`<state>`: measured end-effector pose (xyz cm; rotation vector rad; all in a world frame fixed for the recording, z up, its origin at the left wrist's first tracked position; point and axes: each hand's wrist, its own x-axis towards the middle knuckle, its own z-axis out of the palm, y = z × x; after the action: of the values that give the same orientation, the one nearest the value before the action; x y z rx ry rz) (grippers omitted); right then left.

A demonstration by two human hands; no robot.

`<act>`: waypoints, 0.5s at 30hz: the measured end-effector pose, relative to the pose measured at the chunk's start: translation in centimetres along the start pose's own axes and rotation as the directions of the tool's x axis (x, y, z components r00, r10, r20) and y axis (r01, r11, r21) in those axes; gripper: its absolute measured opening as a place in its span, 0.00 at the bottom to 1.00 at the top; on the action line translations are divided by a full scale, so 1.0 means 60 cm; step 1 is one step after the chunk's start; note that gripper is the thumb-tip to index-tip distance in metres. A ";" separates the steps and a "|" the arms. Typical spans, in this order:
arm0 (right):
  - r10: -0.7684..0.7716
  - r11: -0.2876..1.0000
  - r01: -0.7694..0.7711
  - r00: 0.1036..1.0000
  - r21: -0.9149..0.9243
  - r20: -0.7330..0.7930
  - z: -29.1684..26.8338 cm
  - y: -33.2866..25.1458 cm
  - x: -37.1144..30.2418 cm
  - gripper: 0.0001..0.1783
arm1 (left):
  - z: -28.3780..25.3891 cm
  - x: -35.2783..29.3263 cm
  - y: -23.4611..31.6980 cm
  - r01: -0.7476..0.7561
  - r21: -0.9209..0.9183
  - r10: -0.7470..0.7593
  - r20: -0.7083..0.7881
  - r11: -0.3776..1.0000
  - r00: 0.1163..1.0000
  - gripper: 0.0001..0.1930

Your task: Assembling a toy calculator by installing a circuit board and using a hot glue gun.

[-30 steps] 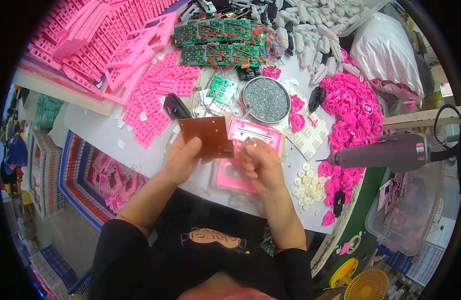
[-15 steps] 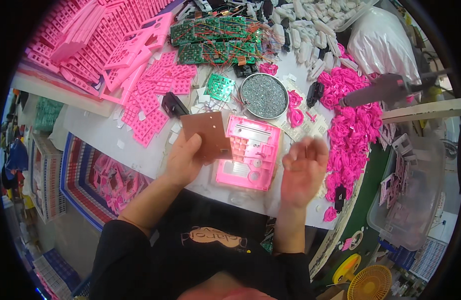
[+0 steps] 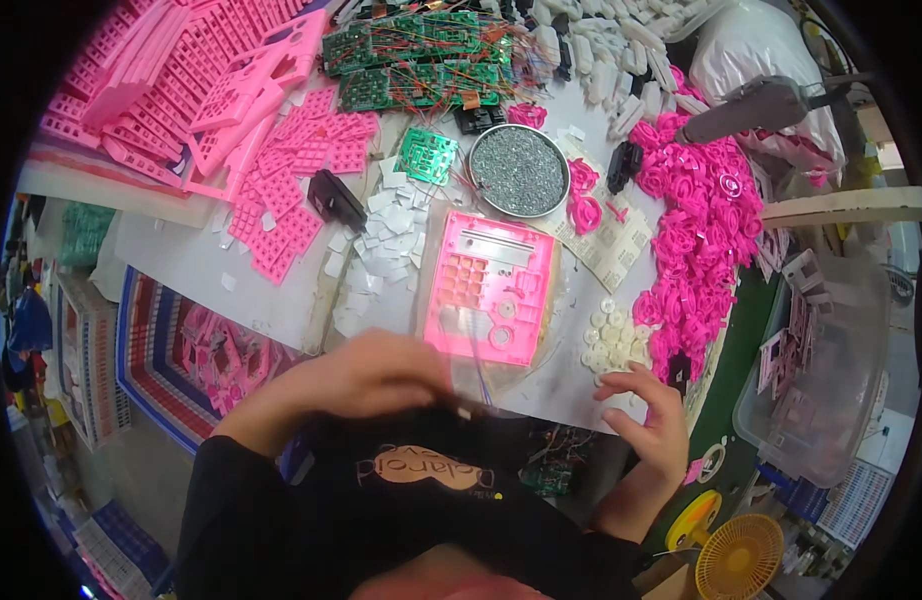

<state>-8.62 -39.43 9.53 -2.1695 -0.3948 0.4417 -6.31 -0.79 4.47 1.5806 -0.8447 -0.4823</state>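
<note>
On the table in front of me lies a pink plastic housing (image 3: pixel 518 345) with a grid of square openings and round fittings. My left hand (image 3: pixel 376 375) is at its near left corner, fingers curled and blurred. What they hold is hidden. Thin blurred wires (image 3: pixel 480 372) hang beside those fingers, over the near edge of the housing. My right hand (image 3: pixel 653 425) is at the table's near right, its thumb and fingers apart with nothing between them. Its fingertips are close to a small pile of white round plastic wheels (image 3: pixel 609 338).
A round tin of small metal screws (image 3: pixel 519 170) stands behind the housing. Bright pink parts (image 3: pixel 701 230) are heaped at right, below a grey electric screwdriver (image 3: pixel 746 110). White paper pieces (image 3: pixel 389 228), pink keypads (image 3: pixel 281 215) and wired green circuit boards (image 3: pixel 411 85) lie left and back.
My left hand has come down toward me, and the brown board it held no longer shows plainly. My right hand has moved right and nearer, to the white wheels.
</note>
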 end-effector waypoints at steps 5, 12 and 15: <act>-0.192 0.981 0.192 0.981 0.036 0.022 0.075 -0.038 0.136 0.13 | 0.011 -0.008 0.043 -0.156 0.245 0.114 0.178 0.957 0.977 0.09; -0.605 0.769 0.567 0.794 -0.295 -0.050 0.213 -0.100 0.441 0.07 | -0.026 -0.081 0.055 0.010 0.484 0.035 -0.083 0.875 0.996 0.16; -0.691 0.643 0.600 0.722 -0.476 -0.023 0.282 -0.118 0.546 0.08 | -0.025 -0.114 0.045 0.070 0.439 0.014 -0.185 0.896 0.983 0.16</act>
<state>12.03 -9.58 0.07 -2.2632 -1.2110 -0.3209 -10.35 5.27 6.30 2.0260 -0.8274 -0.1585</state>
